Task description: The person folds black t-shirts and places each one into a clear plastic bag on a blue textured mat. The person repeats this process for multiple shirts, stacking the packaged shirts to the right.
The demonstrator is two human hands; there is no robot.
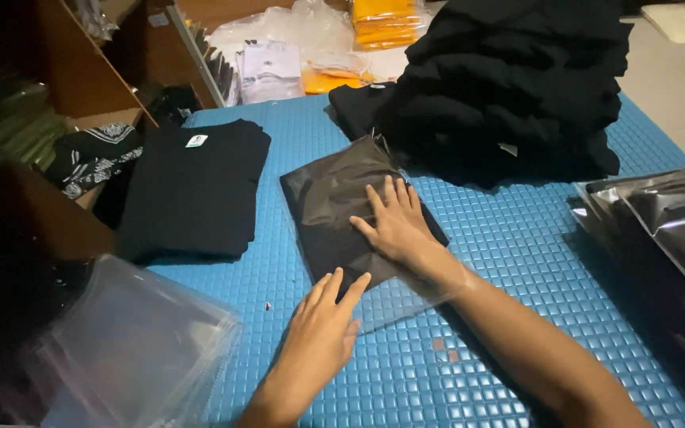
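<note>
Blue, studded matting covers the counter (517,254) where we work, with wooden shelving (81,71) at the far left. At the middle lies a folded black garment inside a clear plastic bag (334,206), flat on the matting and turned a little askew. Our right hand (394,222) lies on top of it, palm down with fingers spread wide, gripping nothing. Our left hand (323,321) rests at the bag's near edge, where the clear open end of the plastic juts past the garment; its fingers are stretched out flat and close together, holding nothing. Just left of the bag sits a folded black shirt with a small white neck label (196,186). Behind the bag rises a tall heap of black clothing (517,87), touching the bag's far corner. A stack of empty clear plastic bags (136,349) lies at the near left, and glossy bagged dark garments (667,230) lie at the right edge. Yellow and white packed items (319,47) rest beyond the counter.
</note>
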